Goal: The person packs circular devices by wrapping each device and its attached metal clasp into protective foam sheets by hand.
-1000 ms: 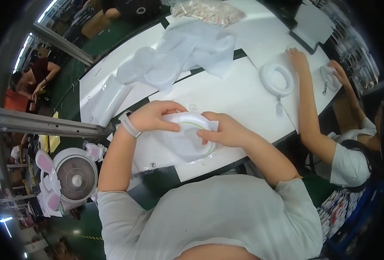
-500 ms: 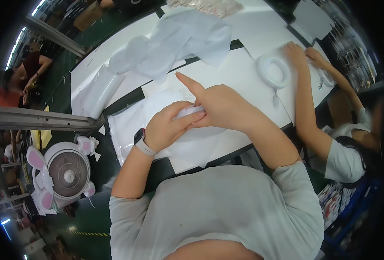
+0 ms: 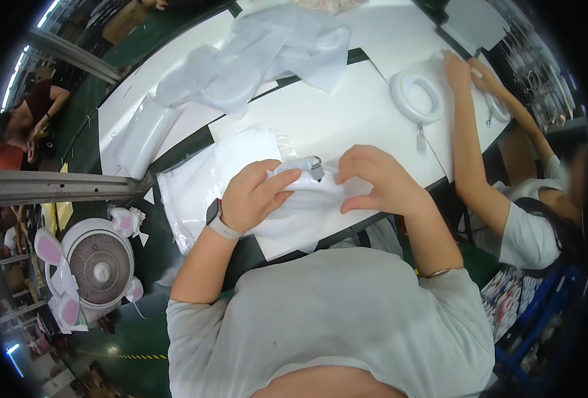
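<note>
My left hand [image 3: 249, 196], with a watch at its wrist, is closed on a white padded piece [image 3: 317, 184]. A shiny metal ring or clasp [image 3: 317, 170] shows on top of that piece, at its right end. The exact kind of the piece cannot be made out, since my fingers cover part of it. Just to its right, my right hand [image 3: 390, 182] is open, thumb and fingers apart and curved towards it. Beneath and left of my hands lie white sheets and clear plastic bags [image 3: 201, 179].
Crumpled translucent wrapping [image 3: 261, 56] and a clear curved sheet [image 3: 138, 136] lie across the far table. To the right is a white ring [image 3: 417, 99] with a hanging tag, near a co-worker's hands [image 3: 458, 69]. A metal post [image 3: 62, 186] and a fan [image 3: 101, 265] stand left.
My right hand has come away from the left one, moved right and opened. The padded piece and its metal part now show between my hands. The view has shifted slightly.
</note>
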Demonstrator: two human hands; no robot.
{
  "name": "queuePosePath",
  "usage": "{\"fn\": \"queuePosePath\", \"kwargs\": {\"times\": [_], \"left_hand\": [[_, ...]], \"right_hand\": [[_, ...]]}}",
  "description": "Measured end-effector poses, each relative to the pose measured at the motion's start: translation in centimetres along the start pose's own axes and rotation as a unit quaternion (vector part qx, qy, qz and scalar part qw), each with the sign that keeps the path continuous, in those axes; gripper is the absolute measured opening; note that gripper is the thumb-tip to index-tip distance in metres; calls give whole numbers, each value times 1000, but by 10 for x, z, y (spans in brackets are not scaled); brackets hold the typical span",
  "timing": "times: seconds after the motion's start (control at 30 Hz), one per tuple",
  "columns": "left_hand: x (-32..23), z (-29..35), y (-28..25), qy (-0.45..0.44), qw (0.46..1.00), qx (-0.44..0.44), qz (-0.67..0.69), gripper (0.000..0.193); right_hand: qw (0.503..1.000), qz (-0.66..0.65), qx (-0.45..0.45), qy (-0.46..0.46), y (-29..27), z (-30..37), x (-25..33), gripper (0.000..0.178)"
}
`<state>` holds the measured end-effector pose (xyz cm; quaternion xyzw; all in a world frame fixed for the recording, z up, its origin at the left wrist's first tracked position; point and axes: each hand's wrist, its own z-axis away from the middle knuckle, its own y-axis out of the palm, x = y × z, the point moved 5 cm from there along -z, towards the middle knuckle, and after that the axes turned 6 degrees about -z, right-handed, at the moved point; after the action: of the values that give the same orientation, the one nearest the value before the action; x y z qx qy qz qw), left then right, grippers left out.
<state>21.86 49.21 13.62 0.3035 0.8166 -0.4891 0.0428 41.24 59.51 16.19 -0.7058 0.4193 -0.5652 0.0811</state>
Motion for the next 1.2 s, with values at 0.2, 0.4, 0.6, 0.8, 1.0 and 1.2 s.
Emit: {"fn": "queuePosePath", "kwargs": {"times": [0.2, 0.4, 0.6, 0.8, 1.0, 1.2], "left_hand": [[-11, -10, -5, 70, 997, -14, -16, 49], [-15, -50, -52, 124, 990, 7, -61, 31], [54, -6, -122, -186, 894, -407, -7, 31], [69, 59, -75, -372, 911, -162, 73, 15], [45, 46, -40, -366, 930, -35, 7, 15], [29, 40, -39, -308, 951, -32, -5, 13]], "right_hand": [[999, 40, 4, -37, -7, 4, -5, 22], [980, 69, -36, -182, -35, -85, 51, 21], [970, 108, -172, -136, -48, -217, 47, 20], [922, -4, -385, -34, -70, -284, -16, 24], [862, -230, -419, 170, -46, -271, -163, 20], [878, -251, -398, 91, -40, -174, -91, 32]]}}
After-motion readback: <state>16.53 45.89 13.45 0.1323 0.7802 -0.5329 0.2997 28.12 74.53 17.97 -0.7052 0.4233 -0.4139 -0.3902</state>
